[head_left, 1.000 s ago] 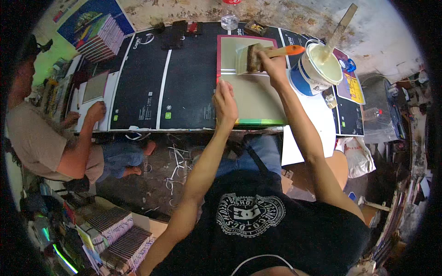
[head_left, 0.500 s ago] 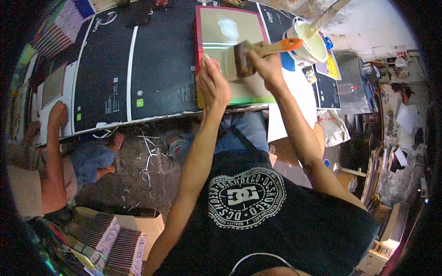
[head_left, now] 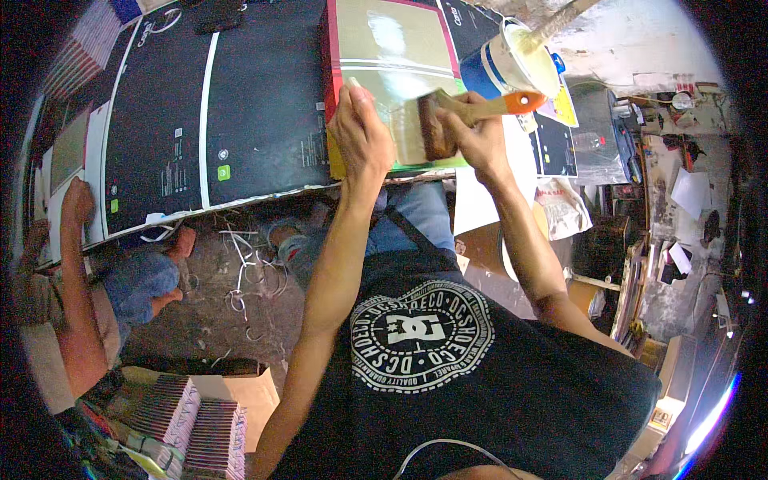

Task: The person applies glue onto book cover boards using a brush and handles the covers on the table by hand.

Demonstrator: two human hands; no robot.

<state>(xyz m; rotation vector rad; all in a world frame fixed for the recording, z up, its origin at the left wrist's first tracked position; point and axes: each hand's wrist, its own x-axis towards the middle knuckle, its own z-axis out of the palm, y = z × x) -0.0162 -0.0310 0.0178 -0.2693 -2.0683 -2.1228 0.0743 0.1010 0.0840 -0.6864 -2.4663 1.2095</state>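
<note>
My right hand (head_left: 482, 144) is closed round the wide paintbrush (head_left: 512, 104), which has an orange-tipped handle and dark bristles. The bristles lie over the near part of a tan board (head_left: 360, 36) with red and green borders, on top of a stack. A wet whitish streak (head_left: 390, 40) runs along the board's middle. My left hand (head_left: 364, 132) is closed at the stack's left edge, thumb on top, with some fingers hidden. Just right of the stack, a white and blue bucket (head_left: 490, 70) of pale paste holds a stick (head_left: 564, 20).
Black printed sheets (head_left: 268, 104) cover the table to the left. A co-worker's hand (head_left: 78, 200) rests by another tan board (head_left: 68, 148) at far left. Stacked books (head_left: 212, 440) stand in a carton low on the left. White strips (head_left: 240, 264) litter the floor.
The brush and my right hand have moved slightly toward me and to the right over the board. The wet streak looks longer. My left hand stays at the edge; the whole view has shifted.
</note>
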